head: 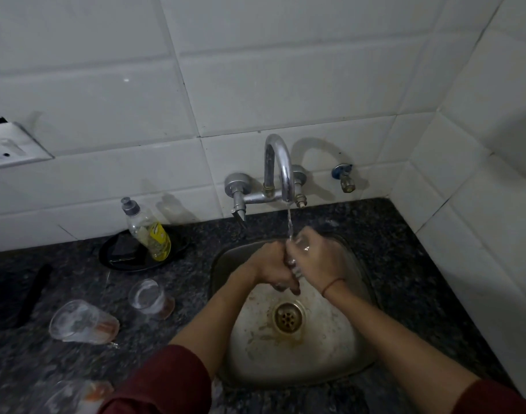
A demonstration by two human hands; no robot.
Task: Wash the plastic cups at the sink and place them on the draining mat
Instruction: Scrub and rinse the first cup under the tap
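Clamping the cup (300,254), left hand (272,268) and right hand (320,259) grip what looks light, slippery, crushable; best held gently mid-wall.

Speckled dark-grey counter (390,234), white tiles (255,70), yellow bottle (154,237) (grey cap (129,206)), maroon sleeves (166,380).

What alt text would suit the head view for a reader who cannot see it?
The left hand and right hand hold a clear plastic cup under water running from the tap over a stained steel sink. More clear cups with reddish dregs sit on the dark counter to the left, near a dish soap bottle.
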